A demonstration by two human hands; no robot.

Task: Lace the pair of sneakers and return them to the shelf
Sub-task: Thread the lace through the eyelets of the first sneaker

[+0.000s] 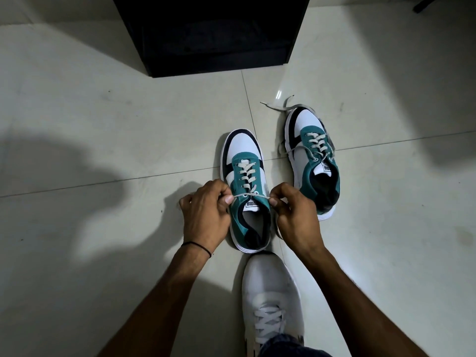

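Observation:
Two teal, white and black sneakers stand on the tiled floor, toes pointing away from me. The near sneaker (244, 186) sits between my hands, its grey-white lace (246, 176) crossed up the eyelets. My left hand (206, 212) pinches one lace end at the top eyelet, and my right hand (293, 215) pinches the other end; the lace runs taut between them. The second sneaker (313, 161) stands apart to the right, its lace (277, 106) trailing loose past the toe onto the floor.
A black shelf unit (206, 34) stands on the floor ahead, beyond the sneakers. My own foot in a white shoe (270, 292) rests just behind the near sneaker's heel. A dark furniture leg (422, 3) shows at the top right corner.

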